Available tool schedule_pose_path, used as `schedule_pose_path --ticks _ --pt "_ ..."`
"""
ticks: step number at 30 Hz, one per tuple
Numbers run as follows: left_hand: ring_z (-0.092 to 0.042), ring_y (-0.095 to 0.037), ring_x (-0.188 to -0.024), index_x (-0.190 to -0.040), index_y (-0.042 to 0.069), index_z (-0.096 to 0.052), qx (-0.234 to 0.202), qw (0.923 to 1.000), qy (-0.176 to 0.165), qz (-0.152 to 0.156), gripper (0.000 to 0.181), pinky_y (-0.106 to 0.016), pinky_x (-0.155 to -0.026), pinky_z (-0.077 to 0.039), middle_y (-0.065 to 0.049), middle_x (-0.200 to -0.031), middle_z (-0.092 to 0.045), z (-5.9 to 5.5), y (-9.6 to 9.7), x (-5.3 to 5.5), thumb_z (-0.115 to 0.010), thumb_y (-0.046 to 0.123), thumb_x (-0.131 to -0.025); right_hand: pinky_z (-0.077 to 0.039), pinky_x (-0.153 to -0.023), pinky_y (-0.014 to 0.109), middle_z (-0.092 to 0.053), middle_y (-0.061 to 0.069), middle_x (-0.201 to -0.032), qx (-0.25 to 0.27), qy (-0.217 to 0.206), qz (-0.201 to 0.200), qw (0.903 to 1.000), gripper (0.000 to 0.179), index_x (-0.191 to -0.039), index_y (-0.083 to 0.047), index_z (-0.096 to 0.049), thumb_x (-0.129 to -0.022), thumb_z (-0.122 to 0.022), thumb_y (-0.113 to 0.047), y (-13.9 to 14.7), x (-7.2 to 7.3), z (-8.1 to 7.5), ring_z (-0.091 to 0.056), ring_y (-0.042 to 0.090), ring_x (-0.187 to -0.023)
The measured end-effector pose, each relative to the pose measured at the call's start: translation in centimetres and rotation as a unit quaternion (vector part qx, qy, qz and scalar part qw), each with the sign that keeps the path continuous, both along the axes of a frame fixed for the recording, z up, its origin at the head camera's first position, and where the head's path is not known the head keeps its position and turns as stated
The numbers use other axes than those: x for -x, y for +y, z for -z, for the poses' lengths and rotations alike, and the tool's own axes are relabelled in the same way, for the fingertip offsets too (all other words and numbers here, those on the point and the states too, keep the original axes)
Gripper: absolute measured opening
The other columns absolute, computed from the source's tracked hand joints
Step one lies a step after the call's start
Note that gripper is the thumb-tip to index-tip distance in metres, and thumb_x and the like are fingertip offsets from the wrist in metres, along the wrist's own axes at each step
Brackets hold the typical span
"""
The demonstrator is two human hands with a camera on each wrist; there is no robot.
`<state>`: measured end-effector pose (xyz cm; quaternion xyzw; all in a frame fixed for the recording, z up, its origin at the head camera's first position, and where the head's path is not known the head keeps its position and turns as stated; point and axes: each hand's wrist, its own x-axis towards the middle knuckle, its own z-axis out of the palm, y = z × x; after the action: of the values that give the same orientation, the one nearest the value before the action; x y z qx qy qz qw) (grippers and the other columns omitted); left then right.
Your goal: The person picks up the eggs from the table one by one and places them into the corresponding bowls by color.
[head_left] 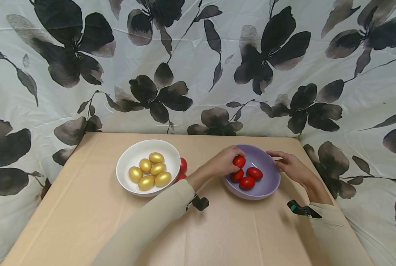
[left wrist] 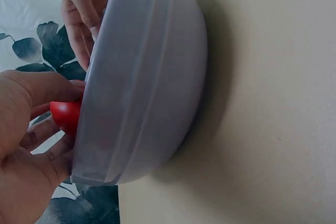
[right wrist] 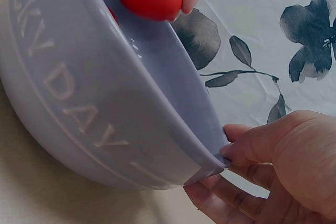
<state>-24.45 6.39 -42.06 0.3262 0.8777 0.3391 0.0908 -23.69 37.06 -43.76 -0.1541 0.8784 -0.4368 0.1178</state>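
Observation:
My left hand (head_left: 222, 162) is over the left side of a purple bowl (head_left: 267, 181), holding a shiny red egg (head_left: 239, 161) between thumb and fingers. That egg shows at rim height in the right wrist view, gripped from above. Inside the bowl lie three more red eggs (head_left: 247, 183). At the bowl's right rim, my right hand (right wrist: 296, 163) pinches the edge, thumb on the inner side and fingers beneath the outside. Raised letters (right wrist: 73, 98) run along the bowl's outer wall.
Left of the purple bowl stands a white bowl (head_left: 122, 179) with several gold eggs (head_left: 158, 169). Two red eggs (head_left: 183, 164) lie on the table (head_left: 84, 207) against its right side, partly hidden. A floral cloth (head_left: 198, 55) hangs behind the table.

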Motion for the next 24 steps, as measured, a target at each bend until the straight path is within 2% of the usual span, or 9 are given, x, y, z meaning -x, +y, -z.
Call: schedule_pose_path --ticks 3,8,11,16,24 --pt "-0.056 -0.019 -0.118 -0.137 0.006 -0.060 0.016 0.9998 0.008 0.000 0.049 -0.022 -0.095 -0.054 -0.008 -0.131 -0.057 0.1 0.2 0.1 -0.074 0.007 -0.090 -0.059 -0.090 0.036 -0.046 0.026 -0.151 -0.002 0.002 -0.001 1.0000 0.046 -0.150 -0.003 -0.046 -0.104 -0.046 -0.001 0.0 0.0 0.0 -0.059 0.047 -0.122" --pt "-0.056 -0.019 -0.116 -0.137 0.005 -0.060 0.039 0.9989 0.023 0.014 0.048 -0.022 -0.096 -0.053 -0.008 -0.130 -0.057 0.3 0.5 0.1 -0.073 0.006 -0.091 -0.058 -0.088 0.029 -0.047 0.026 -0.150 0.003 0.000 0.002 1.0000 0.046 -0.150 -0.003 -0.047 -0.104 -0.047 -0.001 -0.1 -0.1 -0.1 -0.060 0.047 -0.122" --pt "-0.056 -0.018 -0.115 -0.138 0.007 -0.060 0.049 0.9983 0.023 0.018 0.048 -0.021 -0.096 -0.053 -0.008 -0.131 -0.057 0.4 0.7 0.0 -0.073 0.008 -0.091 -0.058 -0.087 0.026 -0.047 0.026 -0.150 0.007 -0.002 0.003 1.0000 0.046 -0.150 -0.003 -0.047 -0.104 -0.047 -0.001 -0.1 -0.1 -0.1 -0.060 0.046 -0.121" --pt "-0.055 -0.018 -0.116 -0.139 0.008 -0.059 0.064 0.9976 0.019 0.019 0.049 -0.021 -0.096 -0.053 -0.008 -0.133 -0.056 0.2 1.0 -0.2 -0.072 0.009 -0.092 -0.059 -0.089 0.030 -0.047 0.026 -0.150 0.002 -0.004 0.004 1.0000 0.046 -0.151 -0.003 -0.046 -0.104 -0.047 -0.002 -0.1 -0.2 -0.1 -0.060 0.045 -0.121" --pt "-0.057 -0.019 -0.116 -0.139 0.007 -0.059 0.112 0.9919 0.059 0.002 0.047 -0.026 -0.101 -0.052 -0.010 -0.132 -0.057 -0.2 1.4 -0.5 -0.068 0.005 -0.093 -0.058 -0.089 0.030 -0.047 0.026 -0.150 -0.002 -0.005 0.006 1.0000 0.047 -0.151 -0.003 -0.045 -0.104 -0.047 -0.002 -0.1 -0.4 0.0 -0.060 0.045 -0.122"
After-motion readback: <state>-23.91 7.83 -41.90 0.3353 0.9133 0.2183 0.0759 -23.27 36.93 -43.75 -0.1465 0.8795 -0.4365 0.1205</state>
